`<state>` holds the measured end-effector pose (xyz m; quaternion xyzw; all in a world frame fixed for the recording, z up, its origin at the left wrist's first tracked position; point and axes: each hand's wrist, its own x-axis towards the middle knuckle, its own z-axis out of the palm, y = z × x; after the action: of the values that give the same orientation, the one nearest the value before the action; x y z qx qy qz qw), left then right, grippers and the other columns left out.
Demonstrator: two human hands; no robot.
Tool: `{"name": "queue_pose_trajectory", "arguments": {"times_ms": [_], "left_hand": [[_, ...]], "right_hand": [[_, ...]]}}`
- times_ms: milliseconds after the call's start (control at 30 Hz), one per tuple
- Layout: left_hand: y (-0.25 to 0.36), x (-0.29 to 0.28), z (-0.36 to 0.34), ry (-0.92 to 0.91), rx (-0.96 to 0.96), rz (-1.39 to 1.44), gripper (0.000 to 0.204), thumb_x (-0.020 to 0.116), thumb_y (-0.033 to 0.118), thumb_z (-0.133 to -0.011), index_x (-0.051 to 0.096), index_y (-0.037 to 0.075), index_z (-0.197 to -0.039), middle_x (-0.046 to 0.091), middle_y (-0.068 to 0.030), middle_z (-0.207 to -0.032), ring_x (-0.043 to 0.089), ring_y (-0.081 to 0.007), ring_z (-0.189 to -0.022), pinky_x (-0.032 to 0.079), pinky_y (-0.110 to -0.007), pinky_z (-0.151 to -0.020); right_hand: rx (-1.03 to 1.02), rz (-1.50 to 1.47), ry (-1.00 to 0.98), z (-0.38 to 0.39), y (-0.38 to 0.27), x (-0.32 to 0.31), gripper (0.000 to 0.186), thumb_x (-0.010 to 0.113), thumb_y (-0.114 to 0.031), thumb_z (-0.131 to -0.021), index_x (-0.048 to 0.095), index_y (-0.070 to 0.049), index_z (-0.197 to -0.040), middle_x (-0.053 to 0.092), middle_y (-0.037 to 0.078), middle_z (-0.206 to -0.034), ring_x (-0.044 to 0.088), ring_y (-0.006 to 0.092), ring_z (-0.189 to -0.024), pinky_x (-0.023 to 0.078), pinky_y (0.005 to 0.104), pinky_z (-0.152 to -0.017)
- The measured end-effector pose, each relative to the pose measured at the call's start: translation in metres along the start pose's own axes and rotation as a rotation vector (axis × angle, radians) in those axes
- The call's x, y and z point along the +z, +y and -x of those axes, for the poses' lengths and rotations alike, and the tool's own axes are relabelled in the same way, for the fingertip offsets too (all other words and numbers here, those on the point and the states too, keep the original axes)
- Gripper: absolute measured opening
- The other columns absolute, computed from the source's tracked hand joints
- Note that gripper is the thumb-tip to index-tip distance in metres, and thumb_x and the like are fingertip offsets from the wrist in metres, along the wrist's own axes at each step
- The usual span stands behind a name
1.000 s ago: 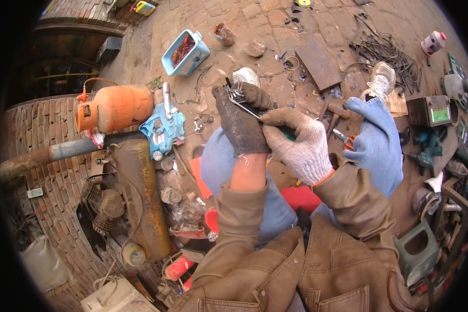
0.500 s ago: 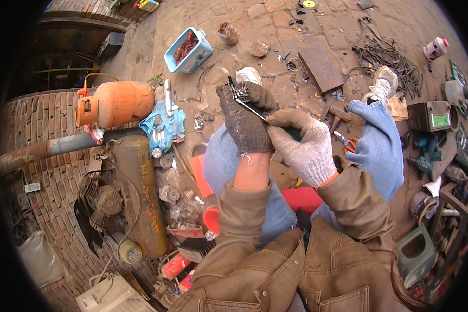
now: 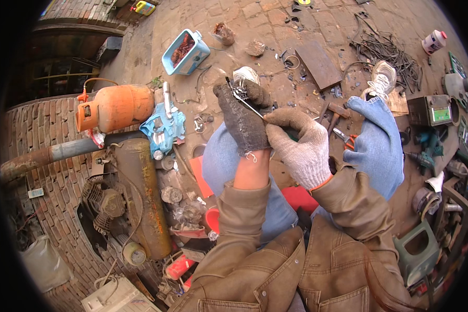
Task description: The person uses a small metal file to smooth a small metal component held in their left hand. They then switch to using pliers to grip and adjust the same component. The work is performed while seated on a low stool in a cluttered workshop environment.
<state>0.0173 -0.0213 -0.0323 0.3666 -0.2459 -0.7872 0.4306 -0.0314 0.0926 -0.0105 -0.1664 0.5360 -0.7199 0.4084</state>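
Note:
My left hand, in a dark, dirty knit glove, is closed on a small dark metal part held up in front of one shoe. My right hand, in a dirty white knit glove, pinches the lower end of a thin silver rod that runs up into the part, its tip hidden among my left fingers. Both hands are above my knees. Just past my right hand on the ground lie hammers and orange-handled pliers.
An orange gas cylinder, blue plastic bag, rusty tank and compressor are at left; a blue container, steel plate and tangled cables ahead; a metal box, drill and green stool at right.
My hands, the part and the rod stay in nearly the same grip and place. The whole view dipped slightly and came back, with little other movement visible.

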Motion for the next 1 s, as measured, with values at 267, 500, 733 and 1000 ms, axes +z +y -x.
{"name": "queue_pose_trajectory", "arguments": {"times_ms": [267,500,733,1000], "left_hand": [[0.002,0.008,0.001,0.094,0.023,0.000,0.051,0.045,0.059,-0.101,0.052,0.014,-0.078,0.047,0.0022,-0.065,0.043,-0.0127,-0.057,0.036,-0.028,-0.054],[0.001,0.012,0.001,0.152,0.041,0.014,0.052,0.043,0.058,-0.101,0.050,0.013,-0.075,0.043,0.0016,-0.063,0.040,-0.0132,-0.057,0.034,-0.028,-0.053],[0.001,0.015,0.000,0.169,0.039,0.026,0.054,0.041,0.057,-0.102,0.047,0.013,-0.071,0.040,0.0010,-0.062,0.037,-0.0137,-0.056,0.031,-0.028,-0.052],[0.006,0.024,0.004,0.168,0.075,0.068,0.055,0.039,0.056,-0.103,0.047,0.011,-0.071,0.038,0.0003,-0.061,0.035,-0.0138,-0.056,0.030,-0.028,-0.053]], "right_hand": [[-0.420,0.394,0.010,-0.005,0.011,-0.002,0.019,0.071,-0.004,-0.083,0.071,-0.002,-0.102,0.071,0.016,-0.092,0.072,0.0317,-0.083,0.057,0.0362,-0.074],[-0.544,0.534,0.005,-0.009,0.012,-0.003,0.017,0.072,-0.003,-0.085,0.072,-0.001,-0.102,0.073,0.014,-0.092,0.071,0.0217,-0.083,0.056,0.0323,-0.075],[-0.382,0.403,0.036,-0.007,0.013,0.003,0.017,0.072,-0.007,-0.085,0.071,-0.004,-0.102,0.070,0.017,-0.090,0.072,0.0329,-0.083,0.056,0.0345,-0.072],[-0.278,0.399,-0.144,-0.018,0.002,-0.012,0.018,0.070,-0.002,-0.086,0.071,0.000,-0.104,0.073,0.010,-0.092,0.068,0.0105,-0.084,0.055,0.0278,-0.075]]}}
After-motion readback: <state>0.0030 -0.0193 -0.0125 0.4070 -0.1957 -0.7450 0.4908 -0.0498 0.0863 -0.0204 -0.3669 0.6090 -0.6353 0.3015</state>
